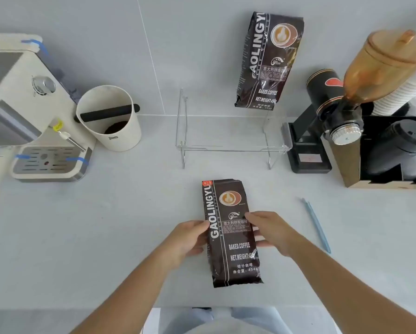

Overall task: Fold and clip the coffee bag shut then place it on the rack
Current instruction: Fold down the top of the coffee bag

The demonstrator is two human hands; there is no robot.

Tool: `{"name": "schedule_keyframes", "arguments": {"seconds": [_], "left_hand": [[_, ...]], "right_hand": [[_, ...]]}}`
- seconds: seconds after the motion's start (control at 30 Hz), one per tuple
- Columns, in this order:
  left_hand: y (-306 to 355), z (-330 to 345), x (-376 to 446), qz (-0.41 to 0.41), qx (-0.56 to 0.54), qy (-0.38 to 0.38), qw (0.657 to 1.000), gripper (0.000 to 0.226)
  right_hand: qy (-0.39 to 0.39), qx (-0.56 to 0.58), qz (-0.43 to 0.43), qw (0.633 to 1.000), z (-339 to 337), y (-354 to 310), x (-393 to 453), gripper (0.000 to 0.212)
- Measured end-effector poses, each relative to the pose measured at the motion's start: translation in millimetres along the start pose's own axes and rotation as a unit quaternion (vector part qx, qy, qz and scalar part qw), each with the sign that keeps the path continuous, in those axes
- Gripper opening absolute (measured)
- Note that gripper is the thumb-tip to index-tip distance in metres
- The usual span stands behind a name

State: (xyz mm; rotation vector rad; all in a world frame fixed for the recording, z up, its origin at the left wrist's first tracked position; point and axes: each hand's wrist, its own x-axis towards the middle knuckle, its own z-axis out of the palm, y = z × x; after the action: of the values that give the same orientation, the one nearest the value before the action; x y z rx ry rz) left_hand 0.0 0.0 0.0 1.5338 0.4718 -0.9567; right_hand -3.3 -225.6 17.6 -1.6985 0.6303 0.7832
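A dark brown coffee bag (231, 208) lies flat on the white counter in front of me, its top end pointing away. My left hand (190, 237) grips its left edge and my right hand (272, 230) grips its right edge, both at mid-height. A long light-blue clip (316, 225) lies on the counter to the right of the bag, apart from my hands. The clear rack (231, 148) with wire legs stands beyond the bag. A second, identical coffee bag (267, 61) stands upright on the rack's right end, leaning on the wall.
An espresso machine (28, 112) and a cream knock box (110, 116) stand at the left. A black grinder (327, 116) with an amber hopper and a cup holder box (390, 153) stand at the right. The counter's front edge (81, 308) is near my body.
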Motion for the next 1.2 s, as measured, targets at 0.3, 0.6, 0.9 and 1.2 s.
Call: {"name": "schedule_keyframes", "arguments": {"seconds": [0.3,0.6,0.9,1.2], "left_hand": [[5,12,-2,0.005,-0.100,0.003,0.995,0.023],[10,5,-11,0.074,-0.122,0.011,0.990,0.027],[38,-5,-22,0.186,-0.072,0.038,0.979,0.033],[66,-5,-29,0.255,-0.038,0.058,0.965,0.031]], "right_hand": [[0.026,0.083,-0.003,0.996,11,2,-8,0.016],[0.044,0.131,-0.083,0.987,20,2,-26,0.027],[0.085,0.158,-0.176,0.968,25,-16,-37,0.031],[0.115,0.151,-0.236,0.953,23,-36,-50,0.030]]}}
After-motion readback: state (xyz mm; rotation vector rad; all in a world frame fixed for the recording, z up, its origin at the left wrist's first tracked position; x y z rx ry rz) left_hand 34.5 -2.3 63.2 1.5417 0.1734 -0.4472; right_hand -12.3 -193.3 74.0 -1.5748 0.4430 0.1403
